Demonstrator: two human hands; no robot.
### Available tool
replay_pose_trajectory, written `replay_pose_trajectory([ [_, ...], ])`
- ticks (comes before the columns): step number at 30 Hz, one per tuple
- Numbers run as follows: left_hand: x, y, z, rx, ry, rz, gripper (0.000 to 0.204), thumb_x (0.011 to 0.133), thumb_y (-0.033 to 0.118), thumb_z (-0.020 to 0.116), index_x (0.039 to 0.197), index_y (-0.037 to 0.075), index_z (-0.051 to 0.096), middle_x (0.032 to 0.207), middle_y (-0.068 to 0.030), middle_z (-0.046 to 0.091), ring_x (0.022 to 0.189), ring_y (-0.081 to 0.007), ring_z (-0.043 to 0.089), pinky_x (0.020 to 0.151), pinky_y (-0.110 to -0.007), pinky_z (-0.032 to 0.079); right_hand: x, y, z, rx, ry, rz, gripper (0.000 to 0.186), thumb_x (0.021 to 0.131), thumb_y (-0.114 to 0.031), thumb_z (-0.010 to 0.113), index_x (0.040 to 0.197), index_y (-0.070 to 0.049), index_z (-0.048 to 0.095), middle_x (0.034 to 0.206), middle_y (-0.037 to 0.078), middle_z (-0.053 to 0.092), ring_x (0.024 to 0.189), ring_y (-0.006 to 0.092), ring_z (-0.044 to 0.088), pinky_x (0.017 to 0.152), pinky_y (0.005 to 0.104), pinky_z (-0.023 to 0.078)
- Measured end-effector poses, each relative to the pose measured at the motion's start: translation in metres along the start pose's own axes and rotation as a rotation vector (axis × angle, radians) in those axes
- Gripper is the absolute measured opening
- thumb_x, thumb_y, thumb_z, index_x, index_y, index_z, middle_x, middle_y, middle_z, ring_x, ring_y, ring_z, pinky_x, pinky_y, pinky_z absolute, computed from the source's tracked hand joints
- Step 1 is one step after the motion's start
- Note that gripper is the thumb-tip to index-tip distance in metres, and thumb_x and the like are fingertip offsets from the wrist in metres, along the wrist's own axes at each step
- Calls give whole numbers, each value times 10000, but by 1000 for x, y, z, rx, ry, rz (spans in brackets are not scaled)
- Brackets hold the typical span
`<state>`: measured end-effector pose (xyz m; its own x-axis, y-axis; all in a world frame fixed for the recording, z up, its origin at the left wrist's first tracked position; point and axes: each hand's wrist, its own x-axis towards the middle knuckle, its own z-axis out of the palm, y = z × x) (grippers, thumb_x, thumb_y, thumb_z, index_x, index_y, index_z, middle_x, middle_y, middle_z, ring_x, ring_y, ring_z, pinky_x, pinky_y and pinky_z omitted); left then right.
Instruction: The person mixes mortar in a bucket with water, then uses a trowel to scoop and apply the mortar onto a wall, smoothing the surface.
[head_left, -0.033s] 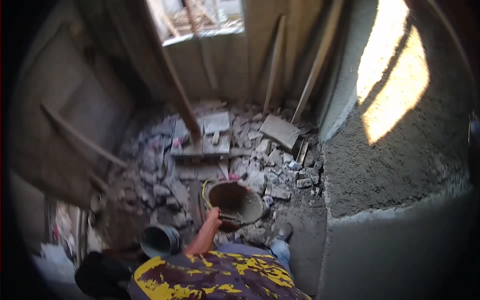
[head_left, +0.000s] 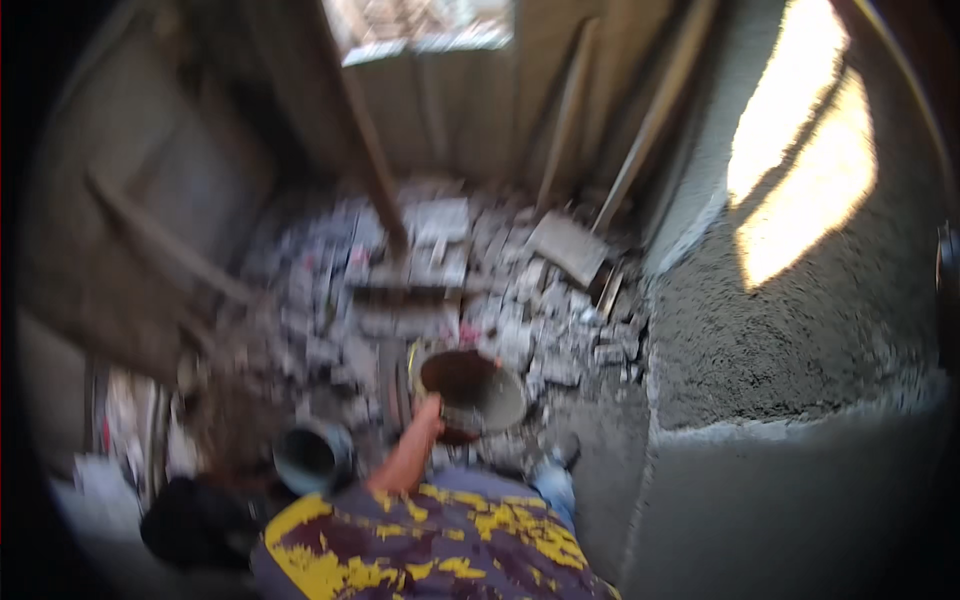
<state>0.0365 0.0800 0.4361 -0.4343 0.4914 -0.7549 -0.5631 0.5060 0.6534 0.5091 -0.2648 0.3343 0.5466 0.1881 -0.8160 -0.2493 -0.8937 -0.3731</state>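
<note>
A round, wide-mouthed basin [head_left: 496, 400] sits among the rubble in front of me, rusty brown inside with a grey coating. Its near left rim is in my left hand [head_left: 430, 412], whose fingers are closed over the edge; blur hides the fingertips. A yellow strip shows by the basin's left side. To the left of my forearm, a grey-blue bucket [head_left: 312, 457] lies or leans with its mouth toward me. My right hand does not show. My patterned shirt [head_left: 440, 540] fills the lower edge, with a shoe [head_left: 560, 450] beyond it.
Broken brick and stone rubble [head_left: 330, 300] covers the floor. Flat slabs [head_left: 435, 235] lie around the foot of a slanting post [head_left: 370, 160]. Poles [head_left: 655, 115] lean on the back wall. A rough plastered wall [head_left: 790, 350] with a ledge stands at right.
The view has shifted slightly, so the back wall and poles appear higher and further right. My left hand stays on the basin's rim.
</note>
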Motion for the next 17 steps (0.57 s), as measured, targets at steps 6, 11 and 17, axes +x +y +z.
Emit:
replay_pose_trajectory([
  [6, -22, -21, -64, -1, 184, 231, 437, 695, 66, 546, 1131, 83, 527, 912, -131, 580, 811, -274, 570, 690, -395, 480, -10, -126, 26, -331, -274, -345, 258, 801, -284, 608, 735, -47, 526, 593, 73, 536, 470, 196, 535, 430, 340, 435],
  [11, 9, -91, -158, -343, 619, 240, 527, 584, 60, 569, 1108, 104, 527, 816, -78, 547, 708, -233, 550, 620, -386, 472, 3, -184, 28, -620, -346, -357, 246, 789, -257, 629, 729, -42, 525, 592, 62, 530, 460, 184, 527, 415, 331, 432],
  [17, -72, -187, -199, -439, 941, -17, 607, 654, 161, 604, 1238, 127, 443, 849, -106, 567, 622, -237, 554, 451, -395, 438, 37, -307, 21, -933, -419, -486, 214, 800, -231, 618, 727, -52, 527, 586, 53, 523, 445, 176, 508, 400, 327, 423],
])
